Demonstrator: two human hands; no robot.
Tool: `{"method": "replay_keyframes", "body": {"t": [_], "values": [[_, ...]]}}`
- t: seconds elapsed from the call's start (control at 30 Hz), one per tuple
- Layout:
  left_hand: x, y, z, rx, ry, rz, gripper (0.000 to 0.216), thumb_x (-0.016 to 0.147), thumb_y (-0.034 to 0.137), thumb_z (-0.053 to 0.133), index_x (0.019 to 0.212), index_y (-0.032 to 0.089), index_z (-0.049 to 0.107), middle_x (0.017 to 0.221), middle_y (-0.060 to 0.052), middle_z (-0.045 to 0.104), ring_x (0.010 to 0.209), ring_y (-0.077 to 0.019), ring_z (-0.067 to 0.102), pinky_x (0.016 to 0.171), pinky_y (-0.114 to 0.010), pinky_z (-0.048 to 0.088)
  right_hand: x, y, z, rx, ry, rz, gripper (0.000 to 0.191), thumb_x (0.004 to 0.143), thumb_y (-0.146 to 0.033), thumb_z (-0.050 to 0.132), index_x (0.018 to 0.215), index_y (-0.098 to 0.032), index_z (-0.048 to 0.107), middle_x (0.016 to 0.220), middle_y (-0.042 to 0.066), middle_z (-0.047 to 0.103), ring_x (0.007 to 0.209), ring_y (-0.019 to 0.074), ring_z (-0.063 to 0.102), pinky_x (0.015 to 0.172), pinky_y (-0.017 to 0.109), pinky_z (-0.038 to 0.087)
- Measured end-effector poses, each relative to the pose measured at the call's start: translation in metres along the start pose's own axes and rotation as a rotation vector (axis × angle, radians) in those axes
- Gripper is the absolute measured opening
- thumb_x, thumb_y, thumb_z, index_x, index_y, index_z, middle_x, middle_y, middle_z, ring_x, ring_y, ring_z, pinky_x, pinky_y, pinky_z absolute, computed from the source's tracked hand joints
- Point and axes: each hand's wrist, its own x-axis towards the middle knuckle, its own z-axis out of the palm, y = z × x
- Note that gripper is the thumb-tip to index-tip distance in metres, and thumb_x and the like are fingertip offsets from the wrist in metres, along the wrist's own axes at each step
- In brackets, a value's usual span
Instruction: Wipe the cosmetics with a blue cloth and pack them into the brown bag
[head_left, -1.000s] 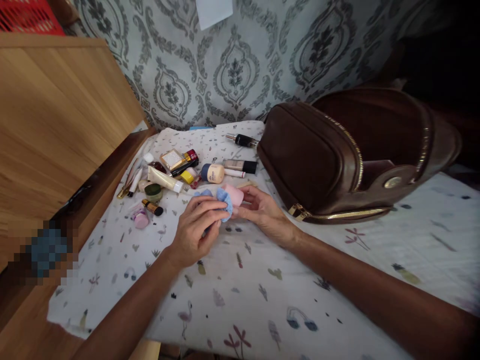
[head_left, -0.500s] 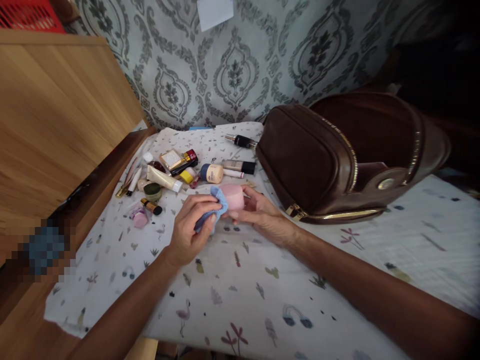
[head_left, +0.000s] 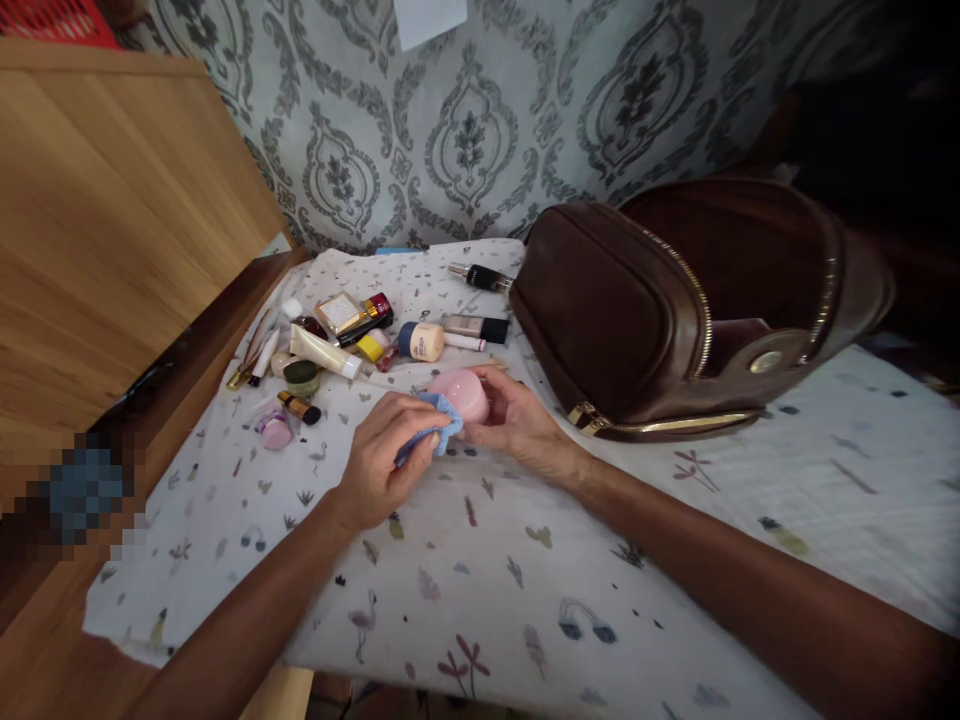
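Observation:
My right hand (head_left: 521, 420) grips a round pink jar (head_left: 459, 394) from its right side, above the printed cloth. A bunched blue cloth (head_left: 431, 430) is pinched in my left hand (head_left: 390, 455) and lies against the near left side of the jar. Beyond the jar are a navy-capped cream jar (head_left: 421, 341), a white tube pen (head_left: 463, 342) and a bottle with a black cap (head_left: 477, 327). The underside of the pink jar is hidden by my fingers and the cloth.
An open brown leather bag (head_left: 615, 310) stands at the right. Several cosmetics, among them a cream tube (head_left: 324, 352), a dark green jar (head_left: 301, 377) and a pink-capped pot (head_left: 276, 430), lie at the left. A wooden panel (head_left: 120, 180) rises beyond the table's left edge.
The pink jar has tilted, showing more of its glossy rounded face. The blue cloth has slid lower and to the right across its edge. The view has shifted slightly.

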Motion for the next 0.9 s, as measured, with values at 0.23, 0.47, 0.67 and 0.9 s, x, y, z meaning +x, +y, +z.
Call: {"method": "replay_keyframes", "body": {"t": [0.23, 0.47, 0.67, 0.9], "values": [[-0.001, 0.001, 0.002, 0.021, 0.006, 0.012, 0.018, 0.096, 0.012, 0.056, 0.11, 0.02, 0.065, 0.097, -0.005, 0.071, 0.092, -0.0171, 0.063, 0.083, -0.032, 0.053, -0.004, 0.012, 0.004, -0.301, -0.039, -0.17, 0.055, 0.071, -0.031, 0.083, 0.12, -0.024, 0.057, 0.119, 0.006, 0.067, 0.11, 0.0236, 0.065, 0.1, 0.041, 0.052], [-0.003, -0.006, 0.001, 0.065, 0.084, -0.156, 0.015, 0.097, 0.016, 0.055, 0.107, 0.02, 0.066, 0.096, -0.004, 0.07, 0.091, -0.0166, 0.064, 0.083, -0.031, 0.053, -0.01, 0.0, 0.007, -0.513, -0.146, -0.286, 0.045, 0.076, -0.023, 0.079, 0.118, -0.024, 0.062, 0.119, 0.007, 0.065, 0.111, 0.0252, 0.063, 0.099, 0.044, 0.052], [-0.001, -0.009, -0.002, 0.071, 0.075, -0.261, 0.015, 0.095, 0.017, 0.055, 0.104, 0.02, 0.067, 0.091, -0.002, 0.068, 0.087, -0.0164, 0.064, 0.081, -0.03, 0.052, -0.008, 0.01, 0.004, -0.375, -0.087, -0.225, 0.054, 0.073, -0.025, 0.082, 0.123, -0.026, 0.06, 0.126, 0.007, 0.064, 0.117, 0.0266, 0.062, 0.1, 0.046, 0.052], [0.002, -0.007, -0.006, 0.057, 0.025, -0.314, 0.012, 0.093, 0.017, 0.055, 0.097, 0.019, 0.067, 0.089, -0.002, 0.068, 0.085, -0.0162, 0.064, 0.079, -0.029, 0.051, -0.007, 0.014, 0.004, -0.194, -0.016, -0.091, 0.061, 0.068, -0.031, 0.087, 0.122, -0.025, 0.059, 0.129, 0.008, 0.062, 0.119, 0.0259, 0.062, 0.104, 0.045, 0.052]]}}
